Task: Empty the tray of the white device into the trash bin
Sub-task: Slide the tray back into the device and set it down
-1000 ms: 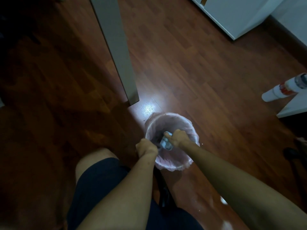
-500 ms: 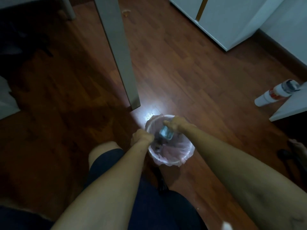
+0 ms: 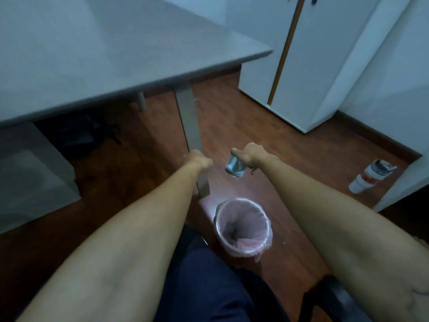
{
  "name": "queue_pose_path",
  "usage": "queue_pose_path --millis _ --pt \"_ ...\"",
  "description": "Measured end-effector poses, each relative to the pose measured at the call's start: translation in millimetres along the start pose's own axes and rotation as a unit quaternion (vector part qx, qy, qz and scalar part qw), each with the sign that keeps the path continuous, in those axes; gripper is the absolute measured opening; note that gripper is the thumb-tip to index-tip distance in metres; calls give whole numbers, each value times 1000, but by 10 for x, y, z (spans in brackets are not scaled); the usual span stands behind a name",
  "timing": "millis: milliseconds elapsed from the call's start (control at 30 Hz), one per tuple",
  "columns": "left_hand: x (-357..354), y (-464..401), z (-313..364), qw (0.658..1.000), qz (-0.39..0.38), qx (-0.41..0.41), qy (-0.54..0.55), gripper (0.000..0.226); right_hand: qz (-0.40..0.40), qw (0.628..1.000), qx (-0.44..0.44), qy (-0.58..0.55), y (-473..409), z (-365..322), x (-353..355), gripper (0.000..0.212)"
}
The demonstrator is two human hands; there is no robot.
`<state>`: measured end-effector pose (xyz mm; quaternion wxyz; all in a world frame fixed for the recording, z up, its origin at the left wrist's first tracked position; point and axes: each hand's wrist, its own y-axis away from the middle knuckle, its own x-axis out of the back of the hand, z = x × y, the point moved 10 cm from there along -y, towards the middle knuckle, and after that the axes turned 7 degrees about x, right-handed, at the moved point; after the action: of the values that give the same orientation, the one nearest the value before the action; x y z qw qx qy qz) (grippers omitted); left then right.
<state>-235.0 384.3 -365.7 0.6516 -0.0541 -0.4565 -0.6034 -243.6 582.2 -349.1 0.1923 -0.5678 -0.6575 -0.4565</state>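
My right hand (image 3: 249, 155) holds a small clear tray (image 3: 235, 167) that hangs below its fingers, lifted well above the floor. The small round trash bin (image 3: 243, 226), lined with a pink bag, stands on the wooden floor below and between my arms, with some debris in its bottom. My left hand (image 3: 197, 159) is closed in a fist in front of the grey table leg (image 3: 189, 122); whether it holds anything is hidden. The white device itself is not in view.
A grey table top (image 3: 92, 54) fills the upper left. A white cabinet (image 3: 308, 66) stands at the back right. A white tumbler (image 3: 369, 176) lies on the floor at right. A grey box (image 3: 30, 175) sits under the table. My lap and a black chair are below.
Both hands have risen out of the bin and away from it, the right one carrying the clear tray. The view has tilted up, so the table top and cabinet now show.
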Motion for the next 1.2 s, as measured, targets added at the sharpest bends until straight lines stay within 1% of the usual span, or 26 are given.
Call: queue_pose_path --millis 67,267,333,433,467,533,600,633,700,767,867,933,1000,1067,1133,1200 --pt "359 211 185 1000 16 -21 1 50 16 1000 20 -5 179 -272 261 62" --pt "1511 785 489 994 85 -64 4 52 67 991 116 -9 664 -1241 861 61" --pt "1907 969 536 992 96 -77 16 46 82 985 150 -6 822 -1614 1007 61" --pt "2373 1156 513 991 93 -81 50 28 86 976 196 32 1023 -2155 1105 59" --pt "2548 1218 483 990 99 -82 61 26 88 973 210 36 1090 -2342 1112 59" --pt "2950 1349 397 984 130 -91 84 32 87 968 233 7 1169 -2701 1100 57" --pt "3396 1487 229 973 191 -101 85 36 75 965 247 -48 1223 -3020 1018 54" --pt "3617 1559 127 964 235 -104 70 37 63 964 250 -72 1245 -3161 947 54" --pt "4027 1718 -104 935 334 -111 39 37 36 960 262 -93 1313 -3458 752 55" --pt "4352 1868 -360 900 417 -117 43 41 19 954 282 -101 1396 -3765 541 55" --pt "4642 1973 -688 860 492 -127 37 59 4 943 315 -107 1488 -4149 231 57" --pt "4748 1934 -954 852 511 -108 42 68 0 934 336 -116 1526 -4356 36 57" --pt "4797 1821 -1249 858 505 -70 62 73 -1 924 351 -151 1539 -4515 -136 54" --pt "4779 1686 -1478 870 482 -43 92 72 -1 914 358 -192 1532 -4624 -276 46" --pt "4743 1574 -1612 875 466 -36 122 65 -4 904 358 -232 1501 -4708 -382 41" --pt "4744 1496 -1691 870 467 -46 151 61 -15 894 349 -279 1443 -4782 -480 46"
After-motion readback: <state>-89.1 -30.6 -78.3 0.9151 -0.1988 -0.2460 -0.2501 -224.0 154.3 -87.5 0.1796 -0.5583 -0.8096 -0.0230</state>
